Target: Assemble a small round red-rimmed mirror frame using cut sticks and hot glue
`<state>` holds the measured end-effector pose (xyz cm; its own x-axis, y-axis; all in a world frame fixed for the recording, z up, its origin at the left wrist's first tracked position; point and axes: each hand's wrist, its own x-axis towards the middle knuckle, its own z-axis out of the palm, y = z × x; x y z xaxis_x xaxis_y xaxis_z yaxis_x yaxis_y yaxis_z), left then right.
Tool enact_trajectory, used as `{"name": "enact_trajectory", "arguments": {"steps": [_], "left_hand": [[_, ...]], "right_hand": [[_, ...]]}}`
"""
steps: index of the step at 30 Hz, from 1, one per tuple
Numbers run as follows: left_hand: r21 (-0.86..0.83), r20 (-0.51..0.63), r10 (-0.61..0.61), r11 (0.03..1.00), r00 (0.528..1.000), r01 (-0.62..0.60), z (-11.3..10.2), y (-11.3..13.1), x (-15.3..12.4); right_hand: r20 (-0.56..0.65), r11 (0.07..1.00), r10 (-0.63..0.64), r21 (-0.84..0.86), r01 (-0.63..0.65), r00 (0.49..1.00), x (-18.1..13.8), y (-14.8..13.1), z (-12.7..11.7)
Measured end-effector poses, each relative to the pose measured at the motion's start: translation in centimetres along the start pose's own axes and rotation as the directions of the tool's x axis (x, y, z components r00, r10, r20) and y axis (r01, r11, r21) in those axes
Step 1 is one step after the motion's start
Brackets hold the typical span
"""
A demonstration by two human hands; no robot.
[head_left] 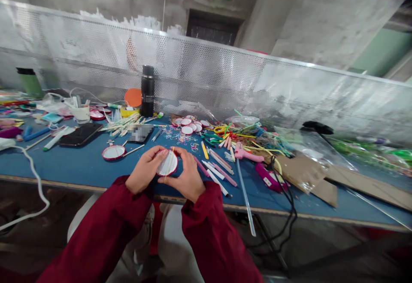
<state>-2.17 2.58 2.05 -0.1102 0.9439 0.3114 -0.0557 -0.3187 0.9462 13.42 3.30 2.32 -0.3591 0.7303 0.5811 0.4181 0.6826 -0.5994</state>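
Observation:
Both my hands hold a small round white disc with a red rim (167, 163) just above the near edge of the blue table (90, 162). My left hand (144, 170) grips its left side with the fingers curled over the top. Closed around the right side is my right hand (186, 175). A thin wooden stick (168, 166) lies upright across the disc's face. Both sleeves are dark red.
Another red-rimmed disc (113, 152) lies to the left, a pile of them (189, 125) behind. A black phone (80, 134), black flask (147, 90), white cup (80, 112), pink glue gun (246, 154), coloured sticks (215, 169), cardboard (322, 175) and a black cable (286, 197) crowd the table. A perforated metal screen (225, 77) backs it.

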Motion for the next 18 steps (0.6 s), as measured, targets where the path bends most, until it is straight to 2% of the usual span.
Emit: {"name": "enact_trajectory", "arguments": {"steps": [6, 18], "left_hand": [[-0.077, 0.018, -0.027, 0.997, 0.999, 0.028, -0.15, -0.14, -0.15], [-0.103, -0.016, -0.024, 0.994, 1.0, 0.022, -0.17, 0.2, -0.3]], "right_hand": [[0.017, 1.0, 0.006, -0.027, -0.006, 1.0, -0.04, 0.18, 0.27], [0.042, 0.999, 0.016, 0.033, -0.017, 0.999, 0.05, 0.07, 0.18]]}}
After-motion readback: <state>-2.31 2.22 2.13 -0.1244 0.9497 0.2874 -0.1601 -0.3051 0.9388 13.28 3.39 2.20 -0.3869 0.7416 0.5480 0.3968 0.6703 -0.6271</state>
